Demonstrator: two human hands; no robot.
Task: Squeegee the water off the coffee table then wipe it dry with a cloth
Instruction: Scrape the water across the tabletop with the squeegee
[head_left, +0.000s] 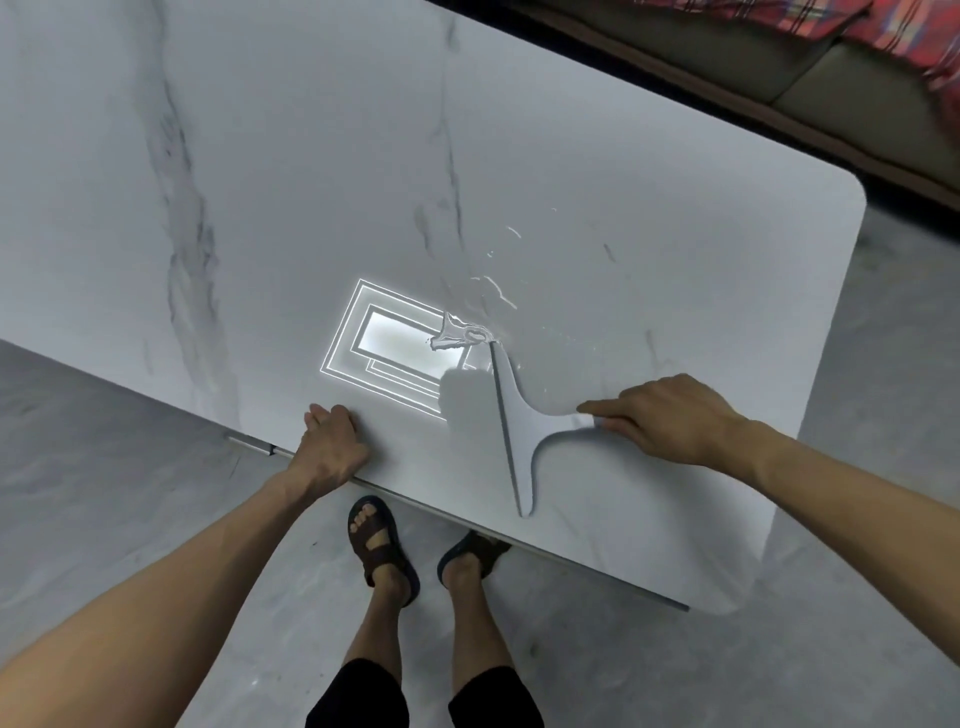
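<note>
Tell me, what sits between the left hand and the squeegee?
Nothing solid: the head view shows bare marble tabletop between left hand and squeegee, with a light reflection on it.

No readable text or labels anywhere.

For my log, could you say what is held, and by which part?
Right hand grips the squeegee by its handle; left hand rests on the table.

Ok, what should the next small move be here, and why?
Probably slide the squeegee farther across the coffee table so its blade spans the water: the right hand grips the handle, but it pools only at the blade's far tip.
</note>
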